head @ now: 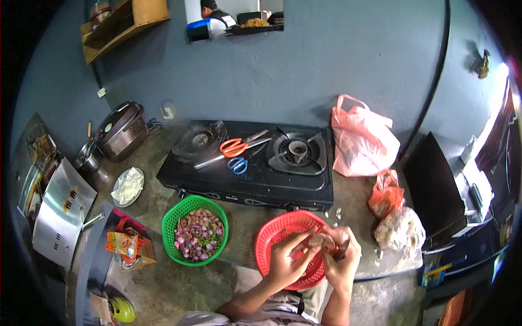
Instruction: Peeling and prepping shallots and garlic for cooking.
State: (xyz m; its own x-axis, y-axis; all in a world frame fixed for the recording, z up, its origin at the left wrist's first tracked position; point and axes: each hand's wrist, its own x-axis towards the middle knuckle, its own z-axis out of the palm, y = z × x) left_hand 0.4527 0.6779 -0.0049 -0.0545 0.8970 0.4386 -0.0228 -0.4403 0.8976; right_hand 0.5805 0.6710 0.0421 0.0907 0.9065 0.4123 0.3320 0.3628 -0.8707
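Observation:
A red plastic basket (264, 244) stands at the counter's front edge, with a few small pale pieces visible in it. Above it my left hand (291, 256) and my right hand (342, 254) meet, their fingers pinching a brownish mushroom-like piece (321, 241) between them. A dark, narrow thing sits in my right hand, too small to name. To the left, a green plastic basket (169, 248) holds small purple shallots (200, 240). Small pale bits (338, 212) lie on the counter to the right of the red basket.
Behind stands a black two-burner gas stove (244, 179) carrying orange-handled scissors (233, 147) and blue-handled scissors (237, 166). At right are a pink plastic bag (363, 138), a red bag (385, 195) and a clear bag of pale food (399, 234). A plate (118, 199) lies left; beyond a wall opening sits a person (220, 16).

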